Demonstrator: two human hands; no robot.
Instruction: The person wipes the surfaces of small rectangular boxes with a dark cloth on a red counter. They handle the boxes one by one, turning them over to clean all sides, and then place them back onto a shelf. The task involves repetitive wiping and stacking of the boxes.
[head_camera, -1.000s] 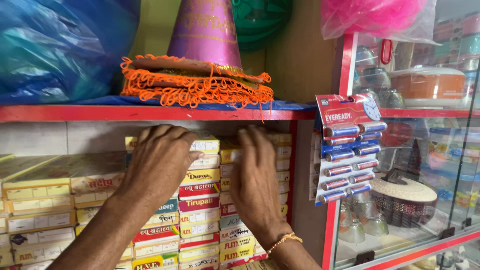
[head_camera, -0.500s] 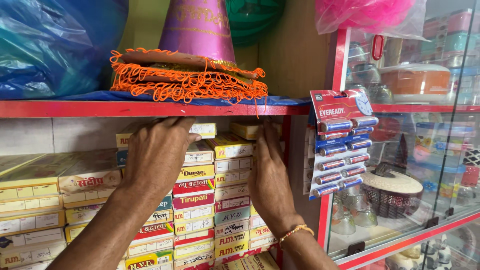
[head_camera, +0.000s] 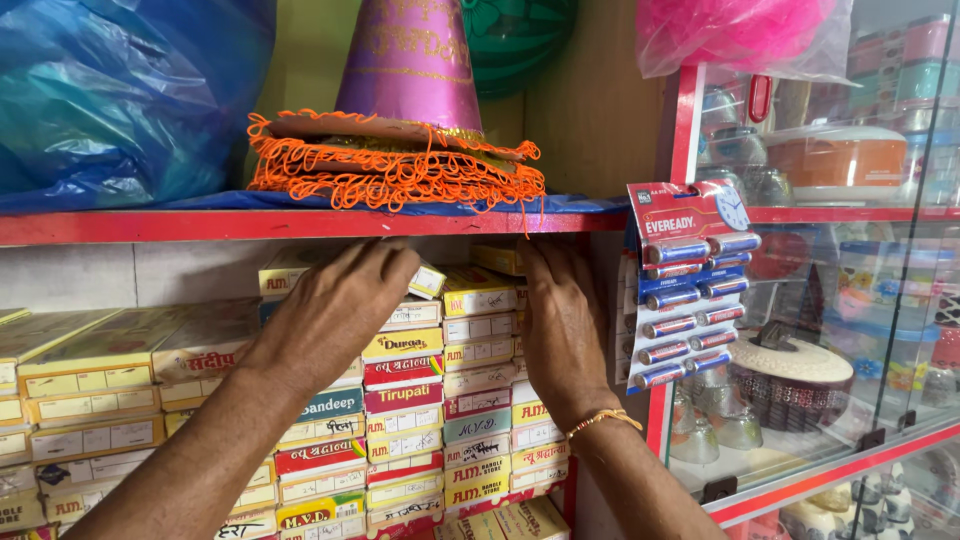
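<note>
Shop shelving fills the frame. A red shelf runs across the upper half, carrying a blue bag at upper left and a purple cone standing on orange netting at upper centre. Below the shelf, stacks of flat boxes occupy the lower left and centre (packed tight, column against column, almost up to the shelf's underside). The left hand lies palm-down over the top of the centre-left stack, fingers curled round a small top box; the grip looks partial, and whether the box is lifted cannot be told. The right hand is open and flat, pressed edge-on against the right side of the stacks, a thin bracelet at its wrist. Just right of that hand, a red post bounds the bay, with a battery card hanging against it. Further right, a glass cabinet holds containers and dishes. Clearance above the stacks is slight; the right hand sits in a narrow gap between boxes and post.
</note>
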